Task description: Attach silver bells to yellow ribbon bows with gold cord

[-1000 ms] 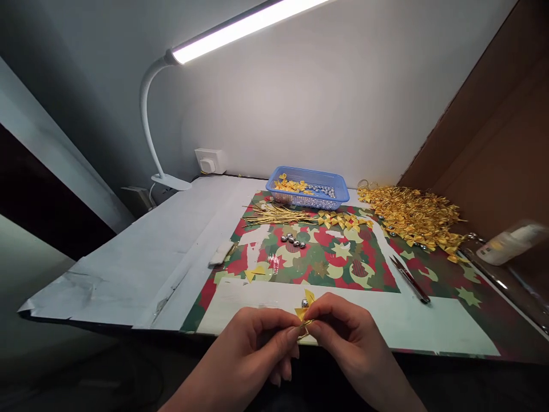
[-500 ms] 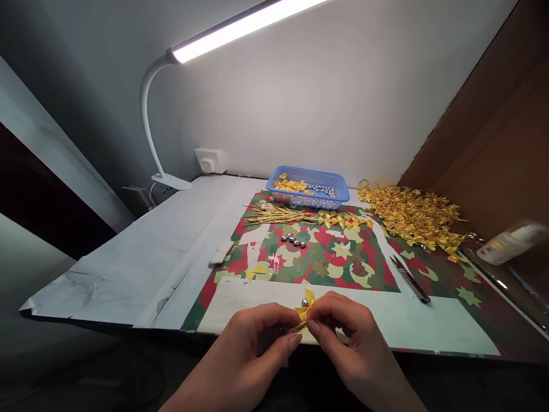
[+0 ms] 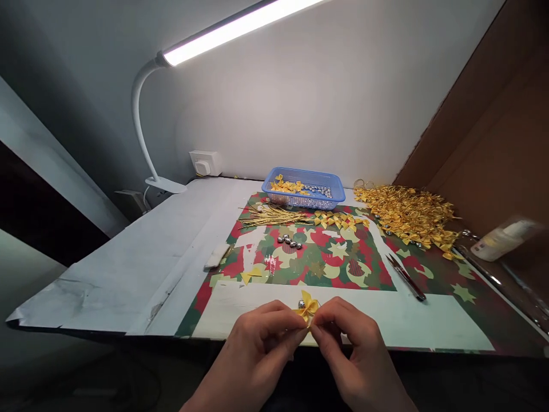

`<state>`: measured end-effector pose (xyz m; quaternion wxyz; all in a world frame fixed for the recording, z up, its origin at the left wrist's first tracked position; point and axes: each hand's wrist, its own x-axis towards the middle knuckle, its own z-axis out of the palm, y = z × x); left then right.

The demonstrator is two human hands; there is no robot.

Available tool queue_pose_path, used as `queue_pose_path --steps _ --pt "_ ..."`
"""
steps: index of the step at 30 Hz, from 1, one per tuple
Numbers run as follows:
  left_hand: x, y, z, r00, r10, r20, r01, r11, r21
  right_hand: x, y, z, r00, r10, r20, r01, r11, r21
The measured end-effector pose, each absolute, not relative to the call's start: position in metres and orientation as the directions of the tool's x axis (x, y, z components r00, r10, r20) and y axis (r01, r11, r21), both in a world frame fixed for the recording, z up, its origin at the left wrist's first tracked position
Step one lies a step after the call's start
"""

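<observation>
Close by the near edge of the table (image 3: 184,240), the left hand (image 3: 271,343) and right hand (image 3: 354,337) almost meet, thumbs and fingertips pinched on the yellow bow (image 3: 309,306), at its lower end, mostly hidden. A silver bell (image 3: 301,304) sits on its left. Farther off I see loose bells (image 3: 293,244), gold ties (image 3: 272,216) and a blue basket (image 3: 302,201); far right, heaped bows (image 3: 407,217).

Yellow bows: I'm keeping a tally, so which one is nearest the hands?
The bow at left hand and right hand, beside a silver bell; the other bows lie farther back.
</observation>
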<state>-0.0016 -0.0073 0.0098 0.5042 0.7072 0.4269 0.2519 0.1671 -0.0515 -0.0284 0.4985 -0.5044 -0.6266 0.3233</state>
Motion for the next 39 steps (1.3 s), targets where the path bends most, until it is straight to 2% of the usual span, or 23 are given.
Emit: queue_pose_path --steps 4,9,12,16,24,28,34,39 --pt "-0.001 -0.007 0.005 0.536 0.844 -0.034 0.332 -0.174 0.927 0.17 -0.055 -0.034 0.001 0.965 0.264 0.284 0.253 -0.925" --pt "-0.009 0.004 0.006 0.503 0.847 -0.17 0.284 0.023 0.959 0.178 -0.051 -0.036 0.102 0.986 0.135 0.129 0.122 -0.984" --pt "-0.016 0.017 0.008 0.497 0.842 -0.208 0.269 0.078 0.96 0.183 -0.044 -0.035 0.172 0.974 0.148 0.28 0.096 -0.955" --pt "-0.019 0.027 0.006 0.5 0.831 -0.244 0.262 0.124 0.957 0.183 -0.031 -0.033 0.089 0.98 0.178 0.521 0.106 -0.847" --pt "-0.02 0.017 0.005 0.512 0.835 -0.2 0.251 0.077 0.965 0.172 -0.018 -0.03 0.03 0.992 0.12 0.612 0.076 -0.787" --pt "-0.023 0.02 0.008 0.537 0.825 -0.174 0.219 0.062 0.974 0.171 -0.017 -0.029 -0.004 0.986 0.167 0.571 0.14 -0.809" --pt "-0.026 0.029 0.011 0.514 0.848 -0.128 0.255 -0.009 0.967 0.172 -0.007 -0.03 0.009 0.951 0.309 0.4 0.28 -0.873" --pt "-0.022 0.042 0.006 0.598 0.778 -0.194 0.277 0.027 0.961 0.171 0.005 -0.027 0.027 0.934 0.357 0.286 0.335 -0.898"
